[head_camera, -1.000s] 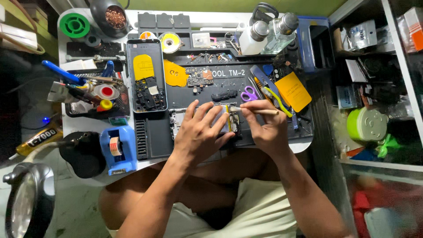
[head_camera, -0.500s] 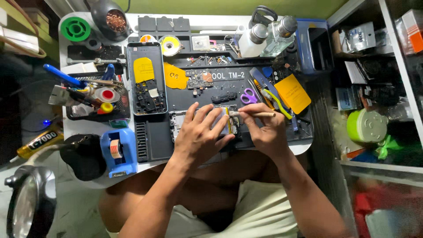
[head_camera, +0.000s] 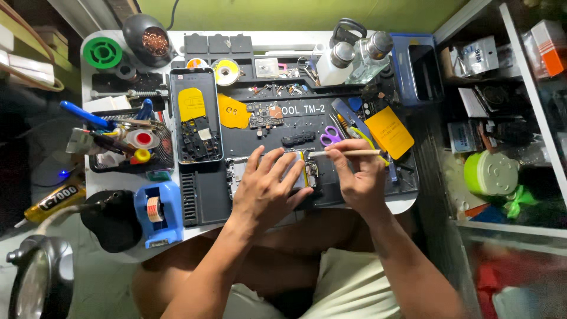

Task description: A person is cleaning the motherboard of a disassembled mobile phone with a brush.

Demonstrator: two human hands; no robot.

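Note:
My left hand (head_camera: 269, 189) lies flat with fingers spread on an opened phone (head_camera: 236, 175) at the front of a dark work mat (head_camera: 207, 195). Most of the phone is hidden under that hand. My right hand (head_camera: 357, 177) grips a thin wooden-handled brush (head_camera: 348, 153), held level, with its tip pointing left over the phone's right end. Just beyond the brush lie purple-handled scissors (head_camera: 329, 137).
A phone back shell (head_camera: 195, 115) with a yellow sticker lies left of the hands. A blue tape dispenser (head_camera: 156, 212), a basket of tools (head_camera: 127, 139), a small circuit board (head_camera: 266, 114), bottles (head_camera: 348, 56), a yellow card (head_camera: 390, 131) and side shelves (head_camera: 502, 118) surround the mat.
Both hands stay on the phone. The brush in my right hand has shifted slightly, with its tip remaining over the phone's right end.

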